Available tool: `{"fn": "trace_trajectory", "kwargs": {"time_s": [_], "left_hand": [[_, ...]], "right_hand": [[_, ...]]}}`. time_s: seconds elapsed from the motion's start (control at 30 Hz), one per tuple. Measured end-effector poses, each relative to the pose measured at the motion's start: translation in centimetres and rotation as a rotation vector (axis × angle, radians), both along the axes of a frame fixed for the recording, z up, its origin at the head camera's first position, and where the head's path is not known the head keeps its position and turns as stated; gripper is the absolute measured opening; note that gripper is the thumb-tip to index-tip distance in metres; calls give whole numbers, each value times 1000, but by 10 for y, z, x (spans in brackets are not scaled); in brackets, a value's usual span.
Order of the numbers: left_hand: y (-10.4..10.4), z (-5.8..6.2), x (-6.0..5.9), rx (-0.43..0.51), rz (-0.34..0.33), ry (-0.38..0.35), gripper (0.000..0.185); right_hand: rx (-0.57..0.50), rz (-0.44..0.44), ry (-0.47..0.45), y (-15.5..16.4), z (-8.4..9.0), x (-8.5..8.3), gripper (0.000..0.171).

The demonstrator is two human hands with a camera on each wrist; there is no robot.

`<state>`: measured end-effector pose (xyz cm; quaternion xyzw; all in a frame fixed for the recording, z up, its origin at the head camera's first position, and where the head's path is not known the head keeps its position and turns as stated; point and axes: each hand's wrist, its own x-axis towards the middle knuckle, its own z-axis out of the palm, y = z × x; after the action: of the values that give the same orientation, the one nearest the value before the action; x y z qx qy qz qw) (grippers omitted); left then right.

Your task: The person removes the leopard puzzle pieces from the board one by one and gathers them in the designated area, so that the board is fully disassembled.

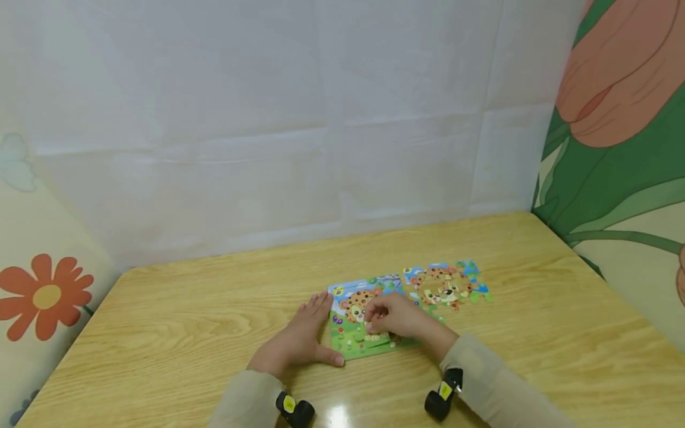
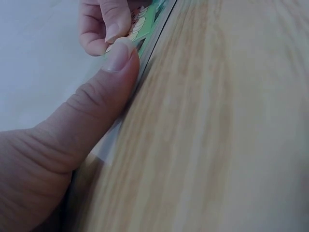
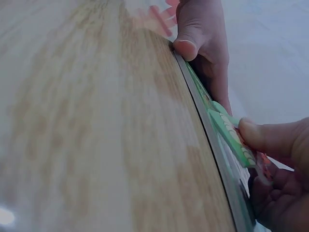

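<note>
A leopard jigsaw board (image 1: 349,347) lies on the wooden table. My left hand (image 1: 302,337) rests at its left side, fingers stretched along the edge and thumb at the near corner. Over the board's middle, my right hand (image 1: 400,315) pinches a puzzle piece (image 3: 231,137) between thumb and fingers. Green with a row of cream scallops, the piece stands tilted up from the board in the right wrist view. The right hand hides part of the picture. In the left wrist view, the left thumb (image 2: 99,94) shows close to the right fingers (image 2: 113,21).
Just right of the board lies a group of puzzle pieces (image 1: 448,290) showing another leopard face, with an uneven outline. The wooden table (image 1: 187,321) meets a white sheet (image 1: 257,196) at the back. Flower-patterned walls (image 1: 631,196) stand at both sides.
</note>
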<state>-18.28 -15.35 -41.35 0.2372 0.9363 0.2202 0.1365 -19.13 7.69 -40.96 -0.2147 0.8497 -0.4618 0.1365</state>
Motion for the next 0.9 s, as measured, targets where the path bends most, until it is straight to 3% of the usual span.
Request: {"fn": "trace_trajectory", "kwargs": {"time_s": [0.27, 0.63, 0.9], "left_hand": [[-1, 0, 1, 1, 3, 5, 127], [1, 1, 1, 6, 8, 4, 128], [1, 2, 1, 2, 3, 13, 128]], "right_hand": [[-158, -73, -98, 7, -7, -7, 12], [-242, -105, -133, 21, -8, -11, 21], [-247, -126, -91, 37, -4, -5, 22]]}}
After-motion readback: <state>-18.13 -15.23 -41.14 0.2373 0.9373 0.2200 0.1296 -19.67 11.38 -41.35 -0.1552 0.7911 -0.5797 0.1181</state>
